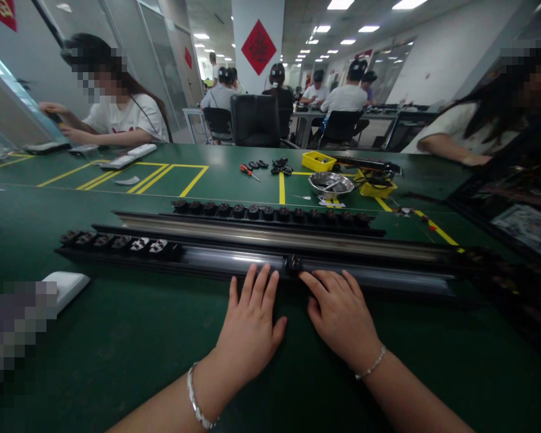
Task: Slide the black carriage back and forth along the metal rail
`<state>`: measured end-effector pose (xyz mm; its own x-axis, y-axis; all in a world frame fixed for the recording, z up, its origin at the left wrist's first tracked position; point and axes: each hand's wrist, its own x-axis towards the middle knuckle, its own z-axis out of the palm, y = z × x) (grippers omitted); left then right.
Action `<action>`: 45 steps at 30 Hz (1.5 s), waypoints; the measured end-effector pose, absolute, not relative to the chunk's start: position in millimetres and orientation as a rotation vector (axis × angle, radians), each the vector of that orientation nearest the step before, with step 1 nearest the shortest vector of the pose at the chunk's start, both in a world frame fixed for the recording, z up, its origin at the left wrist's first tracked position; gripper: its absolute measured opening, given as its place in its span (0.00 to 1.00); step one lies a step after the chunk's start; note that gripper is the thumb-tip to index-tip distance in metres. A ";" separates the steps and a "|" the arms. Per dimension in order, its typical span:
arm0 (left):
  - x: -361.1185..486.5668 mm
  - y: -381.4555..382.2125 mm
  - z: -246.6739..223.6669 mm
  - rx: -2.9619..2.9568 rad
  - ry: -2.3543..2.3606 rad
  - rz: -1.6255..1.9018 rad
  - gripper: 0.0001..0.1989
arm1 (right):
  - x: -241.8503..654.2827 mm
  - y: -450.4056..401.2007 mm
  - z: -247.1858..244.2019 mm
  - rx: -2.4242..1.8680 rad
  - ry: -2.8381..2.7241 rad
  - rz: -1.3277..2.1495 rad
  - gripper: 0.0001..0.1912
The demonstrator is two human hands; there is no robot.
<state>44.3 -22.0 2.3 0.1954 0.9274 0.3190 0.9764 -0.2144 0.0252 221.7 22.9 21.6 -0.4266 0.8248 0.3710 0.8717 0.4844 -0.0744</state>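
Observation:
A long black metal channel (pixel 228 257) with a shiny inside lies across the table in front of me. Black socket modules (pixel 121 242) sit side by side in its left end, and a single socket module (pixel 294 263) stands alone near its middle. My left hand (pixel 251 319) is open, its fingers stretched out over the channel's front edge. To the right, my right hand (pixel 342 310) has its fingers apart and holds nothing; its index fingertip is at the lone module, though whether it touches I cannot tell.
Behind lie another long channel (pixel 279 236) and a strip of black sockets (pixel 253 211). Farther back are a screwdriver (pixel 247 172), a metal bowl (pixel 331 184) and yellow bins (pixel 318 160). A white-ended object (pixel 67 288) lies at left. People sit at left (pixel 130 114) and right (pixel 460 132).

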 end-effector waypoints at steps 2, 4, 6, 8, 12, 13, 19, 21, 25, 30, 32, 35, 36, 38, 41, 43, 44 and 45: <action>44.6 -22.4 3.5 -2.275 -1.831 -0.383 0.33 | 223.0 23.1 21.6 -1.417 -2.370 -0.179 0.21; 44.7 -23.0 4.8 -2.273 -1.818 -0.366 0.33 | 223.5 23.0 20.9 -1.406 -2.364 -0.185 0.21; 44.5 -23.5 5.8 -2.273 -1.806 -0.351 0.32 | 223.4 22.9 20.3 -1.401 -2.358 -0.195 0.21; 44.2 -23.9 6.1 -2.274 -1.796 -0.340 0.32 | 223.1 22.7 20.2 -1.409 -2.350 -0.200 0.21; 43.4 -24.1 5.3 -2.283 -1.776 -0.334 0.32 | 222.9 22.3 21.4 -1.424 -2.344 -0.192 0.20; 43.4 -24.1 5.0 -2.285 -1.773 -0.335 0.32 | 223.0 22.3 21.8 -1.422 -2.343 -0.193 0.20; 44.1 -24.3 5.3 -2.287 -1.765 -0.327 0.32 | 223.7 22.2 22.3 -1.428 -2.345 -0.185 0.20; 44.5 -24.3 6.0 -2.289 -1.766 -0.325 0.32 | 223.7 21.9 22.4 -1.432 -2.346 -0.187 0.20; 45.5 -24.0 6.0 -2.290 -1.773 -0.327 0.32 | 224.0 20.7 23.3 -1.435 -2.349 -0.228 0.21; 45.4 -24.2 3.6 -2.270 -1.762 -0.317 0.32 | 225.1 20.1 24.5 -1.435 -2.355 -0.263 0.20; 44.9 -24.2 2.8 -2.268 -1.762 -0.311 0.32 | 225.7 20.4 24.4 -1.437 -2.347 -0.268 0.19; 44.1 -24.1 2.1 -2.275 -1.764 -0.308 0.32 | 226.7 21.1 23.9 -1.442 -2.336 -0.272 0.18; 43.9 -24.1 1.8 -2.278 -1.764 -0.310 0.32 | 227.0 21.3 23.7 -1.446 -2.335 -0.270 0.18; 43.5 -23.8 1.4 -2.283 -1.763 -0.318 0.32 | 227.5 21.6 23.3 -1.453 -2.336 -0.261 0.19; 43.1 -23.5 1.0 -2.289 -1.762 -0.328 0.32 | 228.7 21.8 22.8 -1.452 -2.342 -0.259 0.18; 43.0 -23.4 1.3 -2.293 -1.760 -0.333 0.32 | 230.0 21.7 22.5 -1.456 -2.339 -0.263 0.18; 42.9 -23.2 1.7 -2.294 -1.760 -0.333 0.32 | 230.6 21.6 22.5 -1.460 -2.336 -0.266 0.18; 42.8 -23.1 2.1 -2.294 -1.760 -0.335 0.32 | 231.3 21.6 22.4 -1.465 -2.332 -0.268 0.18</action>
<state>42.8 -23.1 2.1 0.2523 0.9142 0.3170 0.9668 -0.2520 -0.0428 231.3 21.6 22.4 -0.3898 0.8260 0.4072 0.8968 0.4409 -0.0359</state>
